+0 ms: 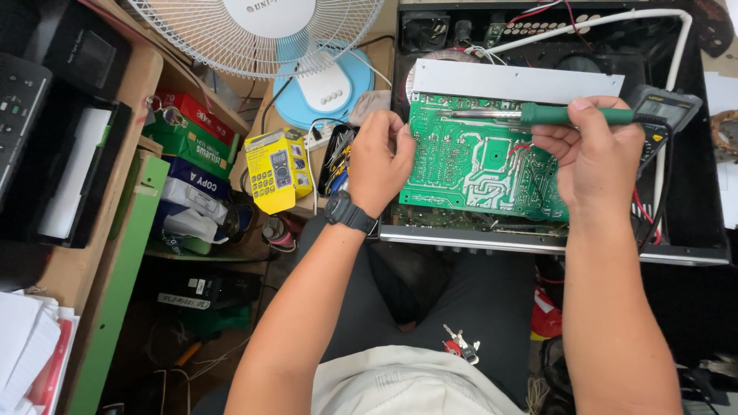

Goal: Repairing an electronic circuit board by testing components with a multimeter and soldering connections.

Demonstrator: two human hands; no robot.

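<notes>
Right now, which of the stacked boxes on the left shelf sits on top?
The red box is on top. Under it lie the green box, then the dark blue box. Both hands work elsewhere, at the green circuit board.

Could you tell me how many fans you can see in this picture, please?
2: a white desk fan at the top left, and a small black cooling fan inside the open chassis. Others may be hidden.

One head-worn camera looks steeply down, close over the person's lap and forearms, facing the green circuit board (480, 157) (the only view, sharing nothing with another).
</notes>
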